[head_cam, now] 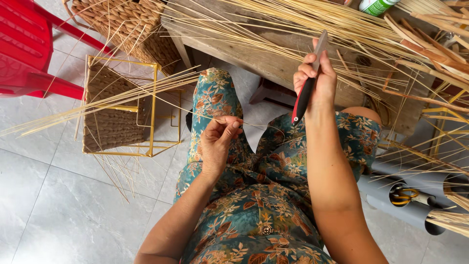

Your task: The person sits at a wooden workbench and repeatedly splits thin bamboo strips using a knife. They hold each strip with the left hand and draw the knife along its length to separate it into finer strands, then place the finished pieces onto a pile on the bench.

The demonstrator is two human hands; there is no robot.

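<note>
l hand (220,139) over the lap, fingers pinched shut on a thin strand (146,100). strand's long axis runs left-right, from the pinch out past the person's left knee toward the wire frame (154,112) w/ woven panel (110,122) on the floor; a fine bit also trails right toward the r hand. r hand (315,78) is up higher, near the bench (273,61) front edge, fist closed round a knife (308,90) w/ red-black handle, blade pointing up and away. knife sits right of and above the pinch, apart from it, not touching the strand as far as i can tell. l hand is the nearer one to the strand. more strands (303,19) lie across the bench top. red chair (27,49) top left, grey pipes (415,195) lower right, basket (129,24) under the bench's left end.
</note>
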